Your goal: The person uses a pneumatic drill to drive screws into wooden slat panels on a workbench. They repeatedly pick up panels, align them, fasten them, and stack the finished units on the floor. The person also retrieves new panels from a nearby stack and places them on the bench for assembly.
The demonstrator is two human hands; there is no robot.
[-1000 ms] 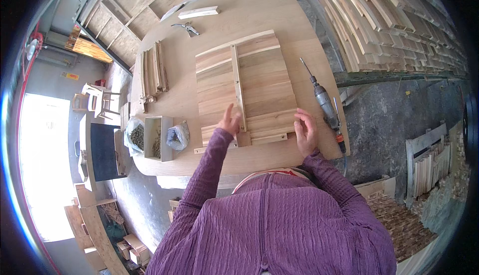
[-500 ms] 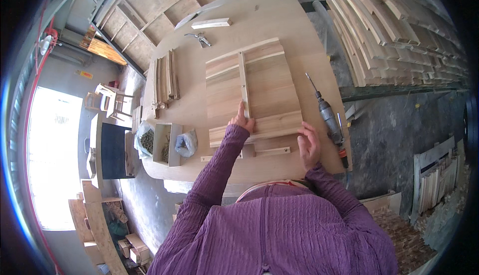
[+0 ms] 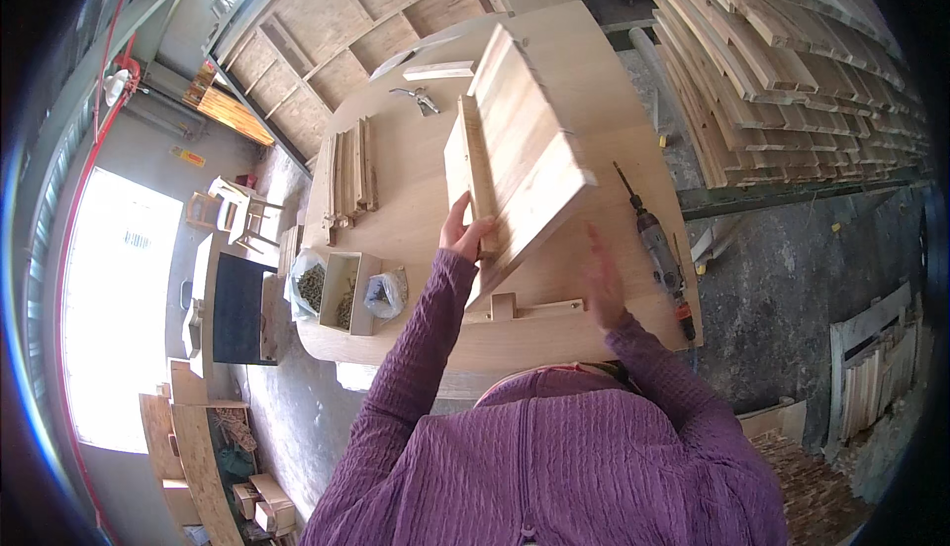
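A square wooden panel (image 3: 539, 140) stands tilted above the worktable, its right side raised. Along it runs a narrow wooden batten (image 3: 475, 165). My left hand (image 3: 465, 234) is closed round the batten's near end, with the thumb on its right side. My right hand (image 3: 604, 284), blurred by motion, hovers right of the panel and touches nothing I can see; its fingers look stretched out. Near the table's front edge lies another wooden strip (image 3: 544, 308), with a small wooden block (image 3: 503, 306) beside it, close to my right hand.
On the table's right edge lies a power drill (image 3: 658, 254) with a long bit. To the left are stacked wooden strips (image 3: 351, 170), an open box (image 3: 362, 323) of screws and plastic bags (image 3: 386, 294). Farther back lie a metal tool (image 3: 420, 100) and a wood piece (image 3: 438, 71). Boards (image 3: 752, 100) are piled at right.
The panel lay flat before; its right side has swung up. My left hand has gone from pointing along the batten to gripping it. My right hand has left the panel's corner.
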